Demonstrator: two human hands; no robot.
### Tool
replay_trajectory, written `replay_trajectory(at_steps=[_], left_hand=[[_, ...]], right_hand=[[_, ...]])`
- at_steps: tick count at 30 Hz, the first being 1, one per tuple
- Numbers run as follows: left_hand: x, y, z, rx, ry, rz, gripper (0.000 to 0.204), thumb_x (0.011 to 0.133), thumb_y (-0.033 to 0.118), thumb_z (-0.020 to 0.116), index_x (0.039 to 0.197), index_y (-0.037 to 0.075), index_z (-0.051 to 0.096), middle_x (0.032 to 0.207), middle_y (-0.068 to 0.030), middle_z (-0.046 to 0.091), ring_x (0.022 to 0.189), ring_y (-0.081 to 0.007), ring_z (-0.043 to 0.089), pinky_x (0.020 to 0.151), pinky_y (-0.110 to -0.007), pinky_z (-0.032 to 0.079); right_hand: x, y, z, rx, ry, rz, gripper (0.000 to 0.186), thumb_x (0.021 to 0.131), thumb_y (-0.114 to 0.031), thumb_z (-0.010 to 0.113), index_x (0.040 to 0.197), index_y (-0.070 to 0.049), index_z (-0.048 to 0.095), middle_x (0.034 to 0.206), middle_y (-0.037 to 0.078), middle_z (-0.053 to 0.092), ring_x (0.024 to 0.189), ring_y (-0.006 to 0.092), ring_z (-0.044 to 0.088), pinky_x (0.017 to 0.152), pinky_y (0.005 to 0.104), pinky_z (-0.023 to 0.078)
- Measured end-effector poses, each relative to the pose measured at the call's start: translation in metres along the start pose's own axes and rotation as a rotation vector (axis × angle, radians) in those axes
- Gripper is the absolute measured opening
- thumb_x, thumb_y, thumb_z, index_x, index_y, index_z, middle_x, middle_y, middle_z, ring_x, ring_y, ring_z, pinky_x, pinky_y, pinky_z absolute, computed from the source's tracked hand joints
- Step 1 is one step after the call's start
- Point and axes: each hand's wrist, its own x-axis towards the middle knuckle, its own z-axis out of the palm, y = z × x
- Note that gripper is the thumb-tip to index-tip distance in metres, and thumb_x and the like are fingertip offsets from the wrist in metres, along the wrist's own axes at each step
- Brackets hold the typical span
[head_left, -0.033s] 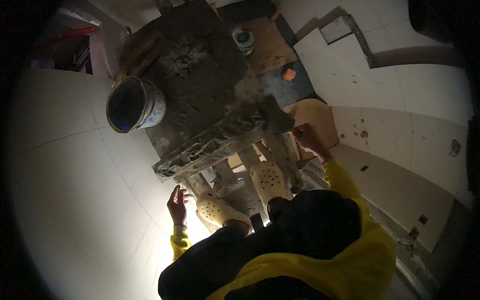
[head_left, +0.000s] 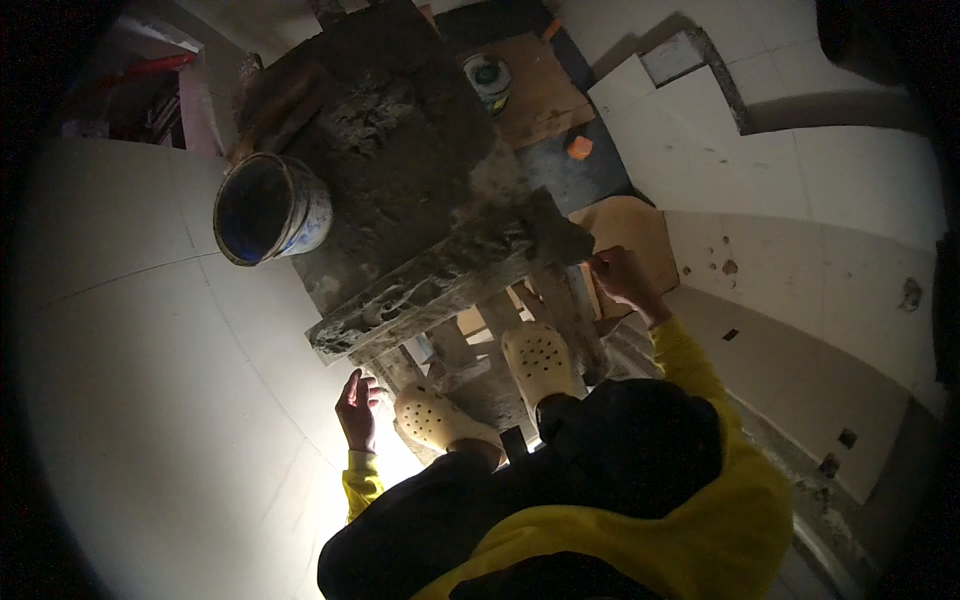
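Gripping hidden frame, right hand (head_left: 622, 280), dim

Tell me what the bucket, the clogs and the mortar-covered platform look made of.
Bucket: likely plastic, pale smeared wall, dark inside.
Clogs: moulded foam or rubber, cream, matte, punched with holes.
Platform: apparently a board on wooden legs, crusted with rough grey mortar.

Blue-lined bucket (head_left: 270, 208) standing on a mortar-caked board (head_left: 400, 180), small round tub (head_left: 489, 77) on brown cardboard (head_left: 540, 100), orange block (head_left: 579, 147) on dark floor, white wall tiles (head_left: 820, 190), pale perforated clogs (head_left: 540, 360)
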Motion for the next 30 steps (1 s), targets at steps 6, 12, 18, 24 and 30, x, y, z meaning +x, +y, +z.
replay_trajectory(at_steps=[6, 12, 18, 24, 30], left_hand=[[0.000, 0.002, 0.002, -0.012, -0.008, 0.014, 0.048, 0.098, 0.031, 0.056, 0.136, 0.002, 0.051, 0.108, -0.0111, 0.068, 0.086, -0.0175, 0.066, 0.073, -0.029, 0.051], [0.005, 0.011, 0.010, -0.020, -0.023, 0.046, 0.047, 0.099, 0.031, 0.056, 0.135, 0.003, 0.052, 0.107, -0.0107, 0.068, 0.085, -0.0169, 0.066, 0.073, -0.029, 0.051], [0.006, 0.010, 0.002, -0.010, 0.004, 0.045, 0.047, 0.098, 0.031, 0.057, 0.136, 0.003, 0.052, 0.106, -0.0102, 0.068, 0.086, -0.0167, 0.065, 0.073, -0.029, 0.051], [0.008, 0.012, 0.015, -0.031, -0.053, 0.042, 0.047, 0.099, 0.031, 0.056, 0.136, 0.003, 0.052, 0.106, -0.0105, 0.067, 0.087, -0.0170, 0.065, 0.073, -0.029, 0.051], [0.003, 0.015, 0.002, -0.009, 0.019, 0.017, 0.047, 0.099, 0.030, 0.055, 0.136, 0.002, 0.051, 0.106, -0.0111, 0.068, 0.087, -0.0175, 0.066, 0.074, -0.029, 0.052]], right_hand=[[-0.017, 0.017, 0.005, 0.146, -0.008, 0.032, 0.041, 0.097, -0.024, 0.053, 0.063, -0.002, 0.047, 0.050, 0.003, 0.044, 0.043, 0.0123, 0.045, 0.042, 0.0365, 0.036], [-0.031, -0.008, 0.005, 0.400, -0.068, 0.213, 0.038, 0.099, -0.022, 0.051, 0.065, -0.005, 0.048, 0.051, 0.001, 0.045, 0.037, 0.0097, 0.041, 0.033, 0.0310, 0.032], [-0.033, -0.033, 0.012, 0.653, -0.090, 0.247, 0.042, 0.097, -0.026, 0.052, 0.062, -0.004, 0.049, 0.049, 0.004, 0.047, 0.036, 0.0138, 0.045, 0.038, 0.0339, 0.038], [0.001, -0.048, 0.020, 0.732, -0.208, 0.228, 0.035, 0.097, -0.022, 0.053, 0.067, -0.004, 0.054, 0.052, 0.003, 0.049, 0.037, 0.0122, 0.047, 0.036, 0.0309, 0.036], [-0.007, -0.066, 0.000, 0.345, -0.150, 0.035, 0.029, 0.096, -0.022, 0.053, 0.078, 0.000, 0.060, 0.055, 0.010, 0.054, 0.044, 0.0195, 0.054, 0.045, 0.0384, 0.045]])
